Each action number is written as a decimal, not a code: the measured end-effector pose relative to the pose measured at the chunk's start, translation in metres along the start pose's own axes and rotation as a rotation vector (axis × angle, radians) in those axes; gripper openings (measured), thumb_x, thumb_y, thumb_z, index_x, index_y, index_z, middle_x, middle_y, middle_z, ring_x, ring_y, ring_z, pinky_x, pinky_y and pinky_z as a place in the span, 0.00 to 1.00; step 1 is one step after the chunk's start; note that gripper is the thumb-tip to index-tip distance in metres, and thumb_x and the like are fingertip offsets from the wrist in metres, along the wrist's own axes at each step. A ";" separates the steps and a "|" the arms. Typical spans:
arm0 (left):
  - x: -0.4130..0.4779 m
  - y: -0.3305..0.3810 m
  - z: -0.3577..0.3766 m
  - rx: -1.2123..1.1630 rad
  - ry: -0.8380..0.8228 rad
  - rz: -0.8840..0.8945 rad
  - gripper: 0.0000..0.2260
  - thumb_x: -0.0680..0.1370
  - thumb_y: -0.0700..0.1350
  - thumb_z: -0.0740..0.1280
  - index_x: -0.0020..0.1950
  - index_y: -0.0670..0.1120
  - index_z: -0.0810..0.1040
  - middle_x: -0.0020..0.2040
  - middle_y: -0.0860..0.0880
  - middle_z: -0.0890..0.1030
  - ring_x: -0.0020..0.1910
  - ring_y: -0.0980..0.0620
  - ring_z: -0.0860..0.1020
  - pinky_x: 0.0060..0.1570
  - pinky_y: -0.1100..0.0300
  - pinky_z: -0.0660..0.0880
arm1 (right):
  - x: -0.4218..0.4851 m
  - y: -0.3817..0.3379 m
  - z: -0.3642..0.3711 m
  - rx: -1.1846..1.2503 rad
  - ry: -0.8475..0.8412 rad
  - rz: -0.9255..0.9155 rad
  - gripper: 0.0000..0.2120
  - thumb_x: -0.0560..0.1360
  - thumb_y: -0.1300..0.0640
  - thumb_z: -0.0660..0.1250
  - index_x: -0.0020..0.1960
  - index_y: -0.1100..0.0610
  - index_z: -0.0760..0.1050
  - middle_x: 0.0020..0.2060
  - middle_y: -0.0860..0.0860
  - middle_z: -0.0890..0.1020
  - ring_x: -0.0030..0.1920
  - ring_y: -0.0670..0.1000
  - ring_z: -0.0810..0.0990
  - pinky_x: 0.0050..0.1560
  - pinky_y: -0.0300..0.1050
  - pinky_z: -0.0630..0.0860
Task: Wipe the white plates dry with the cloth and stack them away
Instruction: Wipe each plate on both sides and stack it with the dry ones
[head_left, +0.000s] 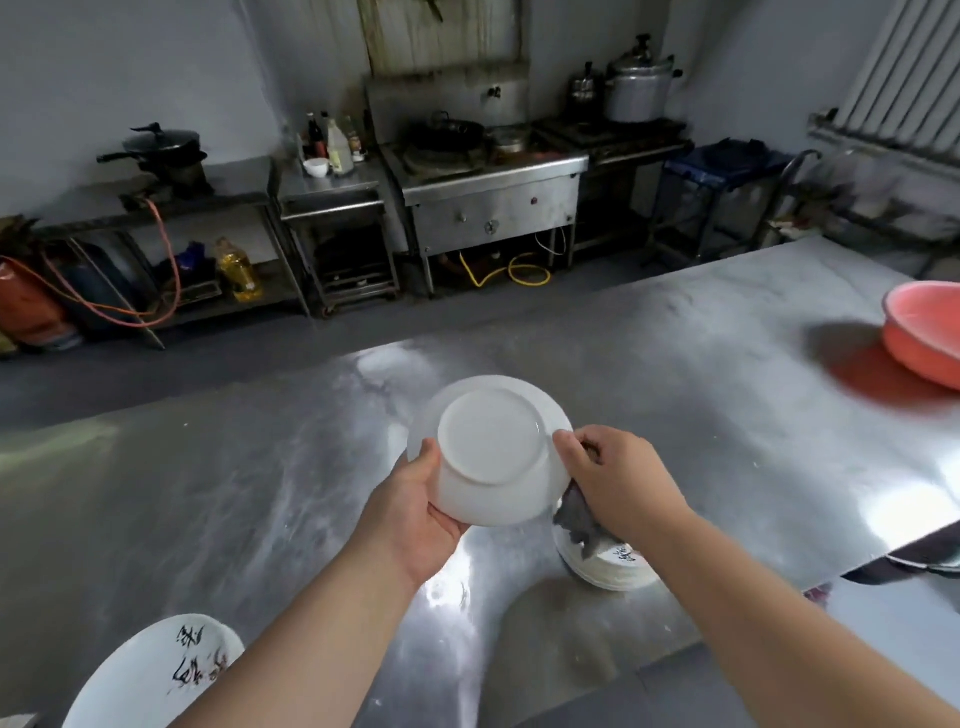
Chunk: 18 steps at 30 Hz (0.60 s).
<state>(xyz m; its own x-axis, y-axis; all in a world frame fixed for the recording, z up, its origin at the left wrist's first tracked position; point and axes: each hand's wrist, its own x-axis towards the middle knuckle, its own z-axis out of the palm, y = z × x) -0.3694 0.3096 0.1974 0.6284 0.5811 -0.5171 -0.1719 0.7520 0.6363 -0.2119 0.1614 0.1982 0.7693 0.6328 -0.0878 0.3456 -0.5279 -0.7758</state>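
While held above the table (260, 493), plate (493, 447) tilts, base facing up toward the camera | left hand (421, 504) grips its lower-left rim, thumb curled over | right hand (618, 478) clutches cloth (579, 525) against its right rim | stack (618, 569) below the cloth

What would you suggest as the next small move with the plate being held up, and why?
Probably draw the grey cloth across the white plate, over its underside. That underside faces the camera, the left hand grips its near-left rim, and the right hand holds the cloth only at the right rim, most of it hanging below. The stack of plates sits just beneath.
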 end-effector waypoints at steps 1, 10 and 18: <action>0.004 -0.009 0.005 0.022 -0.004 -0.028 0.15 0.87 0.48 0.59 0.72 0.48 0.77 0.60 0.45 0.86 0.52 0.46 0.87 0.39 0.52 0.84 | 0.001 0.012 -0.006 0.027 -0.010 0.033 0.22 0.82 0.40 0.62 0.41 0.57 0.78 0.26 0.47 0.81 0.27 0.47 0.78 0.31 0.39 0.75; 0.050 -0.075 0.039 0.915 0.048 -0.075 0.10 0.83 0.54 0.68 0.61 0.52 0.82 0.51 0.53 0.83 0.44 0.51 0.77 0.46 0.56 0.73 | 0.016 0.116 -0.063 0.133 -0.160 0.321 0.16 0.79 0.41 0.71 0.43 0.53 0.83 0.36 0.48 0.87 0.37 0.49 0.85 0.47 0.49 0.82; 0.095 -0.093 0.067 0.767 -0.006 -0.156 0.37 0.81 0.73 0.46 0.50 0.41 0.77 0.33 0.49 0.70 0.29 0.52 0.64 0.29 0.59 0.61 | 0.036 0.156 -0.093 0.391 -0.166 0.460 0.31 0.78 0.26 0.57 0.48 0.51 0.86 0.43 0.49 0.89 0.45 0.52 0.88 0.55 0.50 0.81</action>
<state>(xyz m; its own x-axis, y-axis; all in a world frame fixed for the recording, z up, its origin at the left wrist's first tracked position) -0.2430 0.2738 0.1273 0.6064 0.4835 -0.6313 0.4893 0.3989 0.7755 -0.0806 0.0489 0.1318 0.6878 0.4864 -0.5389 -0.2473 -0.5410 -0.8039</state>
